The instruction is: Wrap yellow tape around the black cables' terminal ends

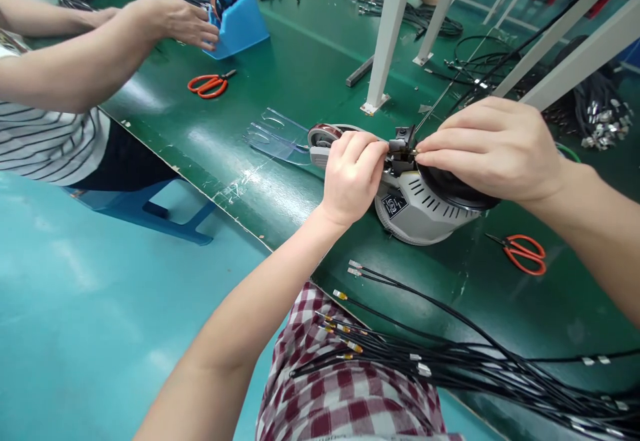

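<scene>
Left hand (353, 174) and right hand (493, 151), grips pinched shut, met just above tape dispenser (425, 214); thin cable (434, 109) ran out from right grip. Taping step, seemingly; next needs steady fingertip alignment.

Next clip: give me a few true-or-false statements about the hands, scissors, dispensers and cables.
1. The left hand and right hand meet at the black head of the grey tape dispenser. True.
2. The right hand holds the orange scissors. False: they lie untouched on the green table.
3. A co-worker's hand touches the blue tape dispenser. True.
4. The black cable bundle lies beside the blue tape dispenser. False: it lies over the near table edge and the checked lap.
</scene>
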Action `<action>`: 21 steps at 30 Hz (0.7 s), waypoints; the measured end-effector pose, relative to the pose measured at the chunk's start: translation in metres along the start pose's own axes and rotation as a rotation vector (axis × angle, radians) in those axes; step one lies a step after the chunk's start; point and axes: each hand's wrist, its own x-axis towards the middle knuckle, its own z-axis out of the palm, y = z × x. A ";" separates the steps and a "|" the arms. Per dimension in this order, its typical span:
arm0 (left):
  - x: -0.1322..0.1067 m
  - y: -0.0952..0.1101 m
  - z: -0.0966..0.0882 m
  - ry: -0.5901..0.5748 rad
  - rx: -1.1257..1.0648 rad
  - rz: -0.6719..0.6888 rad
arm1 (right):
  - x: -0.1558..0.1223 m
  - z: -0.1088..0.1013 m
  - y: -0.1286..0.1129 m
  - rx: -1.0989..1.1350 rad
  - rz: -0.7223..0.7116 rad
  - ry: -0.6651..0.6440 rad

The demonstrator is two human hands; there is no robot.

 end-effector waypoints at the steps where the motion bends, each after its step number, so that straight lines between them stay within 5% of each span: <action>1: 0.000 0.000 0.000 0.005 0.007 0.003 | -0.001 0.000 0.000 -0.006 -0.002 -0.006; 12: -0.016 0.019 -0.018 0.051 0.025 -0.053 | 0.008 -0.008 -0.013 -0.214 -0.082 -0.087; 21: -0.068 0.057 -0.025 -0.331 0.055 -0.195 | 0.033 -0.025 -0.035 -0.124 0.080 -0.212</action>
